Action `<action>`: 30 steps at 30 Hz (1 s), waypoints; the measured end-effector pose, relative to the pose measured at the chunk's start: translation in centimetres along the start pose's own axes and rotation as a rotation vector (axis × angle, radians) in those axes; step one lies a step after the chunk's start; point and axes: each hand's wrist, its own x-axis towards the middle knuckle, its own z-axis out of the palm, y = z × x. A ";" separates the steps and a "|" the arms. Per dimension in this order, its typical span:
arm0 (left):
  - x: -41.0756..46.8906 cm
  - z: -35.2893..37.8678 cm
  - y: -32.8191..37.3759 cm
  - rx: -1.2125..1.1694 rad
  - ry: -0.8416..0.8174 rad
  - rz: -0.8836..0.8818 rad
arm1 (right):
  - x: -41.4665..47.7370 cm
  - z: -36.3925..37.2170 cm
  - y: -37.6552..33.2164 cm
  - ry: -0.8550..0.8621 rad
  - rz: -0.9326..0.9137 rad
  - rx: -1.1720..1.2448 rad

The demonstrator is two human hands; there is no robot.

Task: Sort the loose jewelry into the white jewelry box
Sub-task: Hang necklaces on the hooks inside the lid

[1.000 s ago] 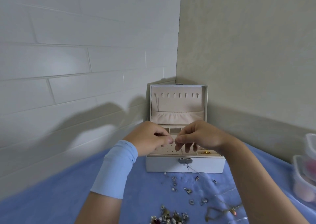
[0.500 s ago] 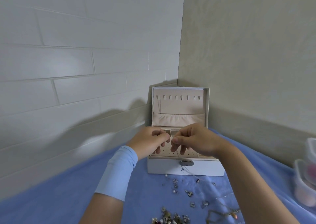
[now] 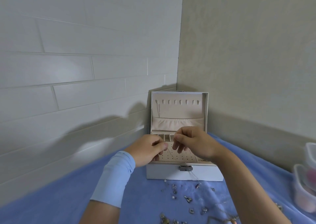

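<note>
Both hands are up over the open white jewelry box (image 3: 164, 172), working a thin chain (image 3: 194, 175). The left hand (image 3: 147, 149) has thumb pressed to forefinger, pinching one stretch of it. The right hand (image 3: 195, 142) pinches another stretch just beside it, spare fingers (image 3: 177, 146) hanging loosely curled. The held span is too fine to trace, but the tail runs down past the metal clasp (image 3: 186, 168) onto the blue cloth (image 3: 68, 198). That two-point hold looks meant to keep the chain taut and untangled. The lid (image 3: 179, 109) stands upright, so its row of hooks (image 3: 180, 102) faces the person, and one chain hangs from the leftmost hook; that seems the likely destination. Below the hands lies the perforated earring panel (image 3: 177, 156). The rest of the loose jewelry (image 3: 188, 199) sits scattered in front of the box, within easy reach. Plastic containers (image 3: 304, 189) stand well apart on the right.
</note>
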 end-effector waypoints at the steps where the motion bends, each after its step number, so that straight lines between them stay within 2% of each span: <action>1: 0.0 0.1 -0.1 -0.047 0.024 0.004 | 0.0 0.2 -0.1 -0.005 0.000 0.045; 3: 0.1 0.2 0.1 -0.299 0.085 0.014 | -0.1 0.5 -0.5 -0.009 0.006 0.183; 7: 0.4 0.5 1.4 -1.023 0.169 0.064 | -0.4 1.2 -1.6 0.029 -0.002 0.391; 9: 0.1 0.7 1.9 -1.228 0.170 0.027 | -0.5 1.3 -1.7 0.062 -0.001 0.436; 11: -0.2 0.7 1.9 -1.317 0.100 0.013 | -0.6 1.2 -1.9 0.081 -0.002 0.461; 13: -0.4 0.2 2.0 -1.253 0.032 -0.005 | -0.7 0.8 -2.4 0.084 0.000 0.487; 15: -0.1 -0.7 2.1 -1.090 0.033 -0.029 | -0.5 0.2 -3.0 0.074 -0.004 0.533; 19: 0.4 -3.0 3.1 -0.510 0.225 0.046 | 0.8 -1.2 -4.2 0.038 -0.042 0.643; 23: 2.1 -5.6 3.8 -0.154 0.302 0.117 | 3.3 -2.4 -4.9 0.052 -0.068 0.608; 26: 4.8 -7.3 3.2 0.010 0.390 0.129 | 5.7 -3.4 -4.9 0.131 -0.043 0.502; 30: 8.4 -8.1 1.8 0.217 0.361 0.110 | 9.2 -3.7 -3.6 0.253 0.028 0.204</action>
